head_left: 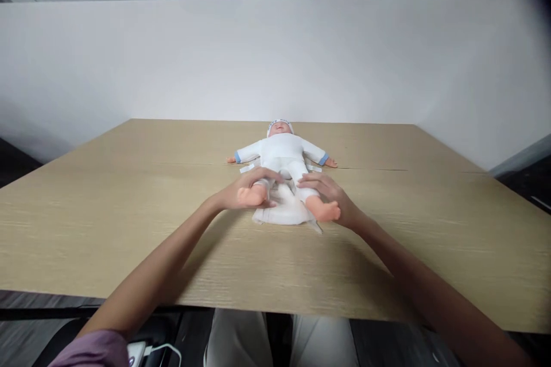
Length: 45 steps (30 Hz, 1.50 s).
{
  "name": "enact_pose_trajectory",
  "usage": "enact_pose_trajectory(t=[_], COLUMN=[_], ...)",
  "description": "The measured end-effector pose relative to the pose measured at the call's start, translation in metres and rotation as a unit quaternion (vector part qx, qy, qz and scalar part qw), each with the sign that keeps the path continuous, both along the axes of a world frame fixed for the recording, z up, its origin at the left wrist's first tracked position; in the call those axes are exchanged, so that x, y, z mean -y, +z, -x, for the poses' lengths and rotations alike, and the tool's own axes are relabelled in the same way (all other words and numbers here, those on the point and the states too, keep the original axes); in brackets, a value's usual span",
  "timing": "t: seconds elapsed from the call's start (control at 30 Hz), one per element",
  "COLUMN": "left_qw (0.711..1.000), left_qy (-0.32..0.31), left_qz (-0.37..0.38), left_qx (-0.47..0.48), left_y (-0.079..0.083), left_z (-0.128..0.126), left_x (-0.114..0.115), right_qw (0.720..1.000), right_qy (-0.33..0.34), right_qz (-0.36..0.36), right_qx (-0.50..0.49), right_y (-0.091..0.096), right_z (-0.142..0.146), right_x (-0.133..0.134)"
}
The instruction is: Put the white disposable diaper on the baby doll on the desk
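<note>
A baby doll (284, 155) in a white suit and cap lies on its back in the middle of the wooden table (107, 223), head away from me. A white diaper (282, 212) is spread under its legs. My left hand (245, 186) curls round the doll's left-side leg above the bare foot. My right hand (331, 195) grips the other leg near its foot. Both sets of fingers are wrapped round the legs.
White partition walls (129, 63) enclose the table at the back and right. The table's front edge runs just above my lap. A white device with a cable (142, 351) lies below the table at lower left.
</note>
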<state>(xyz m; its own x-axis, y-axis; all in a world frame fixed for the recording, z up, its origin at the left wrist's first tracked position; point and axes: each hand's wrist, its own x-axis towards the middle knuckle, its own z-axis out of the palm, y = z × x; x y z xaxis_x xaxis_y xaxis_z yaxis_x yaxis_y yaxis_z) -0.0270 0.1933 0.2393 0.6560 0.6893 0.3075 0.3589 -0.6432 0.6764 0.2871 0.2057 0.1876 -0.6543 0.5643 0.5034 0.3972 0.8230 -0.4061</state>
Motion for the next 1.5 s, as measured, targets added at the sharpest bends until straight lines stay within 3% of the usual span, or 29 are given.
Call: enact_pose_trajectory(t=[0.17, 0.27, 0.8, 1.13, 1.3, 1.5], left_qw=[0.998, 0.995, 0.988, 0.992, 0.978, 0.949], left_qy=[0.039, 0.054, 0.018, 0.05, 0.132, 0.205], left_qz=[-0.017, -0.008, -0.075, -0.035, -0.036, -0.118], left_qx=[-0.051, -0.079, -0.131, -0.113, -0.16, -0.208], left_y=[-0.041, -0.05, -0.06, -0.045, -0.048, -0.057], left_z=[0.042, 0.044, 0.043, 0.034, 0.011, -0.013], left_x=[0.012, 0.015, 0.014, 0.023, 0.038, 0.05], right_qw=[0.997, 0.994, 0.991, 0.996, 0.991, 0.972], right_qy=[0.005, -0.007, -0.014, 0.012, -0.065, -0.155], right_qz=[-0.07, -0.078, -0.048, 0.063, 0.033, -0.043], right_qx=[0.043, 0.077, 0.126, 0.069, 0.113, 0.172], right_y=[-0.033, -0.041, -0.034, -0.015, -0.007, -0.018], right_z=[-0.022, -0.023, -0.026, -0.027, -0.005, 0.023], right_x=[-0.012, -0.013, -0.007, -0.005, 0.021, 0.045])
